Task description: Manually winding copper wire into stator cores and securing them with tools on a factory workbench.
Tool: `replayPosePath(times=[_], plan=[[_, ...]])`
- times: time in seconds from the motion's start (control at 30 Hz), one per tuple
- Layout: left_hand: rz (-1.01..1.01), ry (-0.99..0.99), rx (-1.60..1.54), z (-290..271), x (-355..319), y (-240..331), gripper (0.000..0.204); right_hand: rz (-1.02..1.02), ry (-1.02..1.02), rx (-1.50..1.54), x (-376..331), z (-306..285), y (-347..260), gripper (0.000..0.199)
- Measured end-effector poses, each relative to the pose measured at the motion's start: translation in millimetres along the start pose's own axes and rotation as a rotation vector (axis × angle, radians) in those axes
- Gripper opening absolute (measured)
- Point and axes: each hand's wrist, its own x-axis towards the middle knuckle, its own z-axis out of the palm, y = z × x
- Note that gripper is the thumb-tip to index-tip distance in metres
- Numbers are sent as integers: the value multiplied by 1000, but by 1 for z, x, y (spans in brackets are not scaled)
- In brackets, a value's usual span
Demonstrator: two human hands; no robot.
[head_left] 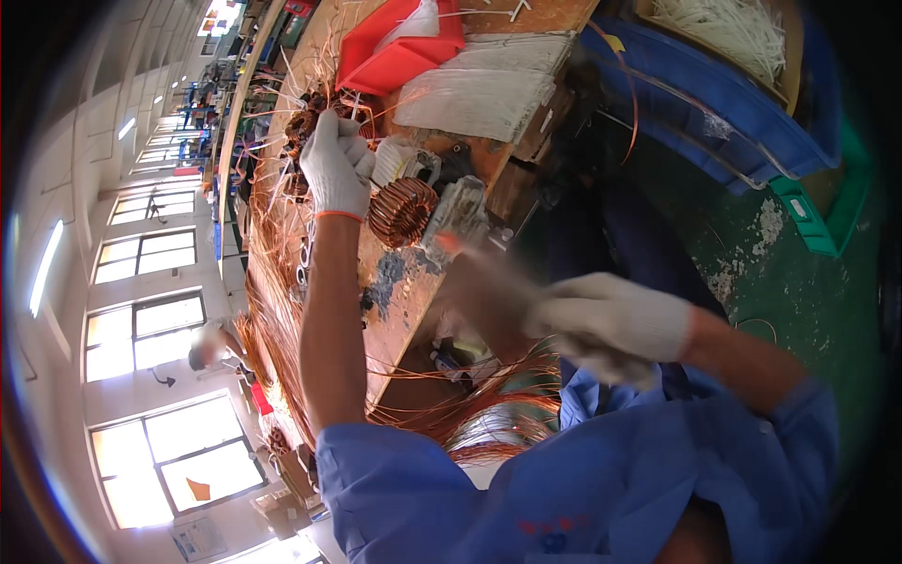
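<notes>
- I see a red tray (376, 58) at the far end of the bench (399, 282).
- Bundled white sleeves (470, 99) lie beside it.
- Blue crate (714, 103) and green bin (827, 211) stand on the floor (780, 291).

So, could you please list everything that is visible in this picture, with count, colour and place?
Wound coil: one, copper, on the bench beside the left hand.
Loose wire: many strands, copper, along the bench edge and below.
Workbench: one, brown wood, centre.
Tray: one, red, top of bench.
Sleeving bundles: several, white, beside the tray.
Crates: two, blue, upper right.
Bin: one, green, right.
Floor: green, worn.
Left hand: white glove, on the bench by the coils.
Right hand: white glove, pulling a blurred strand.
</notes>
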Motion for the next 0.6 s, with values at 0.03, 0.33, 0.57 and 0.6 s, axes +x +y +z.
replayPosePath(times=[0.03, 0.33, 0.57, 0.6], plan=[[-4, 23, -25, 4, 0, -5, 32, -64, -56, 197, 30, 13, 0, 29], [-103, -220, 614, -9, 8, 1, 35, -78, 147, -253, 17, -1, 12, 36], [657, -432, 1520, 93, 6, 7, 47, 92, 999, -909, -213, -87, 358, 10], [610, -360, 1593, 65, -17, 34, 47, -60, 1045, -1273, -249, -128, 432, 7]])
